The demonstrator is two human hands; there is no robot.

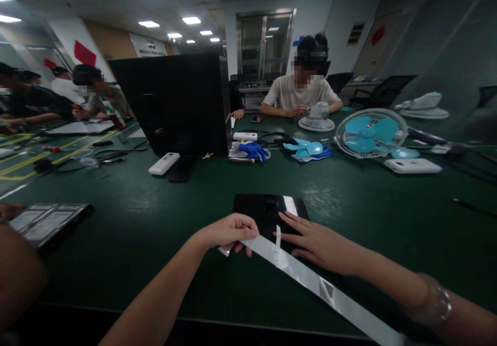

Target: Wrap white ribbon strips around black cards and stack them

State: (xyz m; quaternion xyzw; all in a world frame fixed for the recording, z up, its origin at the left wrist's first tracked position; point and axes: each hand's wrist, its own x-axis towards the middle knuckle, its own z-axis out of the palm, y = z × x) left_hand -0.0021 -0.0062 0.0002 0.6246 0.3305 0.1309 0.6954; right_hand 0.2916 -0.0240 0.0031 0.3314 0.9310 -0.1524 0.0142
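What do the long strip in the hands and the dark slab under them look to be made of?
Strip: probably thin plastic film or tape, pale and semi-glossy; it catches light and runs flat. Slab: looks like glass or glossy plastic, black; it mirrors a ceiling light. Left hand pinches the strip's end; right hand rests on it.

White strip (pixel 310 279) cut off bottom-right

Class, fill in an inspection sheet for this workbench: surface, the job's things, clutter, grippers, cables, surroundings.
Surface: dark green table, matte.
Job's things: long white strip lying across a glossy black panel.
Clutter: blue-bladed desk fan, loose fan blades, blue gloves, white remote, black monitor.
Grippers: left hand pinches the strip's end; right hand rests flat on the strip and panel.
Cables: black leads left of the monitor.
Surroundings: other people seated around; ceiling lights on.
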